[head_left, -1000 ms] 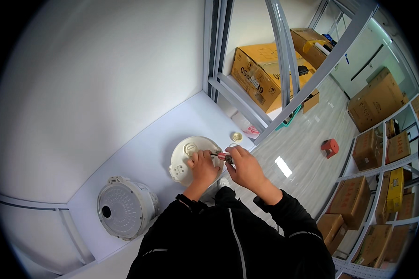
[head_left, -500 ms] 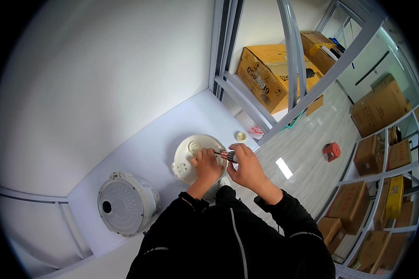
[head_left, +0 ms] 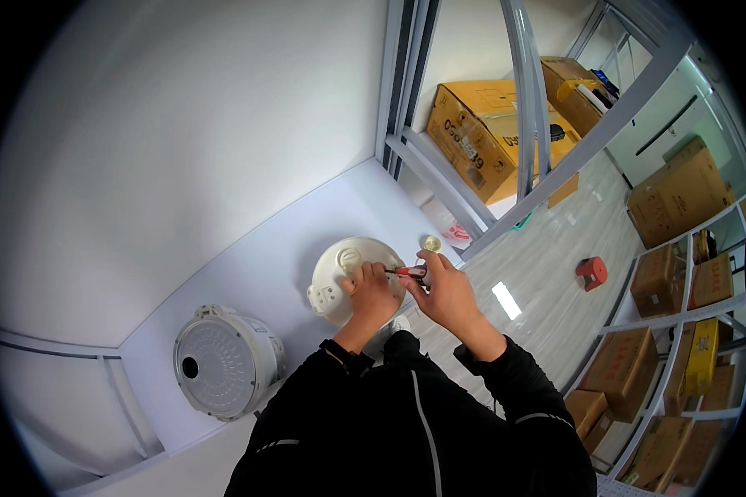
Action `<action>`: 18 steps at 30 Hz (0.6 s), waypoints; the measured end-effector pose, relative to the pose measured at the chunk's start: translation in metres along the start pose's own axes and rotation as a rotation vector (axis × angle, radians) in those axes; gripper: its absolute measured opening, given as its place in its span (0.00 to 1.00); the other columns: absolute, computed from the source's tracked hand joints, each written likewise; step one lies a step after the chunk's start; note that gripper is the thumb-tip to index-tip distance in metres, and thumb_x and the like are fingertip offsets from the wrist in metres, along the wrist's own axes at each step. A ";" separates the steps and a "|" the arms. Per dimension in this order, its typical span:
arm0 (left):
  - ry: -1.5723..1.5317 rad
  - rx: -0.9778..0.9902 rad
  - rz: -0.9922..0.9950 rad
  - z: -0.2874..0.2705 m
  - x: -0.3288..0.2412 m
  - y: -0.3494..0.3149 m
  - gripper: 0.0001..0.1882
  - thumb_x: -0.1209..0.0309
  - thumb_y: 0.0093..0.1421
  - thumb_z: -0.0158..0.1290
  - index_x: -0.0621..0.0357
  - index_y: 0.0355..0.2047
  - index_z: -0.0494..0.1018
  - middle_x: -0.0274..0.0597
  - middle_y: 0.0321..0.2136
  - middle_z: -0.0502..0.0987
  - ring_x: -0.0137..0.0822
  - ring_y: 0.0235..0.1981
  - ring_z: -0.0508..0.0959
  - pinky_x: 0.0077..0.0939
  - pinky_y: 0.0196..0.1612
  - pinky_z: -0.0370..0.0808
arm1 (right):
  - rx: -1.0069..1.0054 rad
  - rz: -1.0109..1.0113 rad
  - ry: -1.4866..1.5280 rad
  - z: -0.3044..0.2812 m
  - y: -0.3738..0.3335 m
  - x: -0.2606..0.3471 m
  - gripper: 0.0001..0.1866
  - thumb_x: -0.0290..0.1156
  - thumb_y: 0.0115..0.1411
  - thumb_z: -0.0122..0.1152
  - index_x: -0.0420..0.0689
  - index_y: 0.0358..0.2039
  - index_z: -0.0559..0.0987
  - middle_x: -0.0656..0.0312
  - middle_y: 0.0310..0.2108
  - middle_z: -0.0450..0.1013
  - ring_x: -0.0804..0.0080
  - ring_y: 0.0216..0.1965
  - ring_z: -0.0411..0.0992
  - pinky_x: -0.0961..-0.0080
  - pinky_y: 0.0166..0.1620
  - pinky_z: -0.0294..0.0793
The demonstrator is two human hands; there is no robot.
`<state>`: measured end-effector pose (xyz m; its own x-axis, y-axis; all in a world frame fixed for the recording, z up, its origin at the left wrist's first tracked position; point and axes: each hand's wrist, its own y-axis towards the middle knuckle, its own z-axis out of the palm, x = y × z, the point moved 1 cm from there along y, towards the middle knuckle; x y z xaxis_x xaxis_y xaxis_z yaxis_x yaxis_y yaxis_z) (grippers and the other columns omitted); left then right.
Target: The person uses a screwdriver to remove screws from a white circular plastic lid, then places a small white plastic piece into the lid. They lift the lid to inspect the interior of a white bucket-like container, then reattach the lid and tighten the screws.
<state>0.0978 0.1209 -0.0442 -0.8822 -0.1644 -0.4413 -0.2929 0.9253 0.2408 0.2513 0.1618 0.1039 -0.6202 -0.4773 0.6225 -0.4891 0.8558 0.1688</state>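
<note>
Two hands: left (head_left: 371, 291) on round white lid (head_left: 340, 269), right (head_left: 449, 290) gripping screwdriver (head_left: 409, 271).

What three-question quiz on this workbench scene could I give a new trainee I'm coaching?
1. True or false: the right hand holds a red-handled screwdriver.
2. What does the left hand rest on: A the round white lid, B a cardboard box, C the red stool?
3. What lies on the table to the person's left?

Key: 1 true. 2 A. 3 A round white cooker body on its side.
</note>
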 end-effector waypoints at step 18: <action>-0.091 -0.113 0.007 0.000 0.002 0.013 0.08 0.64 0.58 0.63 0.51 0.33 0.76 0.38 0.34 0.79 0.47 0.41 0.79 0.50 0.44 0.62 | -0.084 -0.309 0.104 0.004 0.009 -0.005 0.23 0.29 0.58 0.75 0.40 0.52 0.79 0.51 0.43 0.81 0.49 0.44 0.81 0.58 0.44 0.81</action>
<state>0.0925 0.1326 -0.0419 -0.8485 -0.1216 -0.5150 -0.3312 0.8811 0.3376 0.2470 0.1712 0.0994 -0.3830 -0.6974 0.6058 -0.5889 0.6896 0.4216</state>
